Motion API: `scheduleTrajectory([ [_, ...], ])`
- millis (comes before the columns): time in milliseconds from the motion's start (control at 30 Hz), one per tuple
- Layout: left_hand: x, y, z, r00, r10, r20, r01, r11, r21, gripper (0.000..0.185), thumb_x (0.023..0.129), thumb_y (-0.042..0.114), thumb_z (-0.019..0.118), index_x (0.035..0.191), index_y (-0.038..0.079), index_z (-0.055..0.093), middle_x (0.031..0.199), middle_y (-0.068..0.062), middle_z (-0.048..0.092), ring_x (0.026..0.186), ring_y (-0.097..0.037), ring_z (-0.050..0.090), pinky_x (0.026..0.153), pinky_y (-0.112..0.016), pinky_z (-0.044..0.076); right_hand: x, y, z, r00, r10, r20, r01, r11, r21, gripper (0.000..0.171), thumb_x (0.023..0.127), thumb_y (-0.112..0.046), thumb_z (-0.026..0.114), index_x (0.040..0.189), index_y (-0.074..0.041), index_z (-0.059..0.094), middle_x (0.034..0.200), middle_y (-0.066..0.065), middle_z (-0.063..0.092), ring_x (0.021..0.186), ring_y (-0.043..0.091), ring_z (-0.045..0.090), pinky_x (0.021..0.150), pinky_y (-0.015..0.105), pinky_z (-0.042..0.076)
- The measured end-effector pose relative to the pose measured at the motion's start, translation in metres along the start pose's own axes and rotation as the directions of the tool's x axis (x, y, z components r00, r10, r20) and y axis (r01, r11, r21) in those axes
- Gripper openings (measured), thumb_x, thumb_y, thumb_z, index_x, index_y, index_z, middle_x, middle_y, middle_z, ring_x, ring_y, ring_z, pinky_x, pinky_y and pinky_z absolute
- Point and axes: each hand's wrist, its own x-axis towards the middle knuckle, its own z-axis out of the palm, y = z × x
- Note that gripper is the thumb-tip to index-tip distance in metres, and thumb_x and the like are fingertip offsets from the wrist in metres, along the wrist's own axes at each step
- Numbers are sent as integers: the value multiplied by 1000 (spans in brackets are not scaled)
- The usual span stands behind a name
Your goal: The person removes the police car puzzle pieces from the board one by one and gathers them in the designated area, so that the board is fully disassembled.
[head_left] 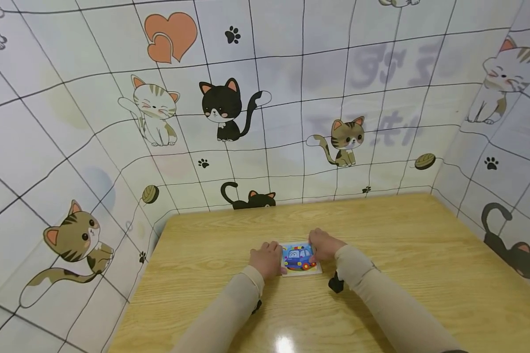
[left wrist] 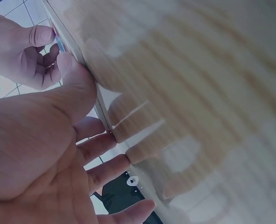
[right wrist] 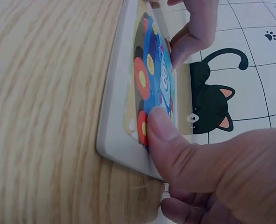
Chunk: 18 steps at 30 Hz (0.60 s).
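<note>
Both hands hold one small picture board (head_left: 295, 260) between them, and neither is released. Left hand (head_left: 266, 260) grasps the board's left end, thumb toward its near corner and a forefinger farther along the edge; in the left wrist view the other fingers spread beside it, their reflections showing on the glossy surface. Right hand (head_left: 324, 244) pinches the opposite end, its thumb (right wrist: 162, 126) pressed on the printed face near a corner while the fingers reach past the edge. The board itself sits directly between the two, touching each, its pale border framing a blue cartoon car with eyes and red-and-yellow wheels. Whether it lies fully flat or is slightly raised, I cannot tell.

Beige sleeves (head_left: 393, 299) cover both forearms, and a small black piece (head_left: 336, 283) shows beneath the right wrist. Around them spreads a wood-grained table (head_left: 194, 260), with a bright glare near its front. Beyond stands a white gridded wall (head_left: 282, 127) printed with cartoon cats, paw marks, yarn balls and an orange heart (head_left: 178, 34).
</note>
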Motion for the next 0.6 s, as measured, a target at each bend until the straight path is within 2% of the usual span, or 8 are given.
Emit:
scheduleTrajectory([
  [200, 1, 0, 0, 1000, -1, -2, 1, 1000, -10, 70, 82, 63, 62, 134, 19, 49, 135, 4, 49, 122, -19, 46, 87, -52, 48, 0, -2, 1, 999, 13, -30, -14, 999, -52, 43, 76, -20, 83, 103, -1, 57, 95, 8, 52, 87, 22, 51, 82, 42, 47],
  [400, 2, -1, 2, 1000, -2, -3, 1, 1000, -12, 70, 82, 62, 62, 133, 17, 48, 134, 3, 49, 120, -20, 46, 85, -52, 49, 3, -6, 0, 1000, 11, -21, -14, 992, -123, 45, 74, -24, 85, 105, 2, 64, 98, 10, 58, 91, 24, 56, 86, 44, 49],
  [600, 3, -1, 4, 1000, -4, -4, 4, 1000, -13, 69, 82, 62, 63, 133, 17, 49, 133, 2, 50, 119, -20, 47, 84, -52, 50, 6, -1, -1, 1000, 8, 9, -7, 994, -107, 43, 76, -24, 83, 102, -3, 56, 99, 8, 52, 92, 24, 52, 85, 43, 46],
])
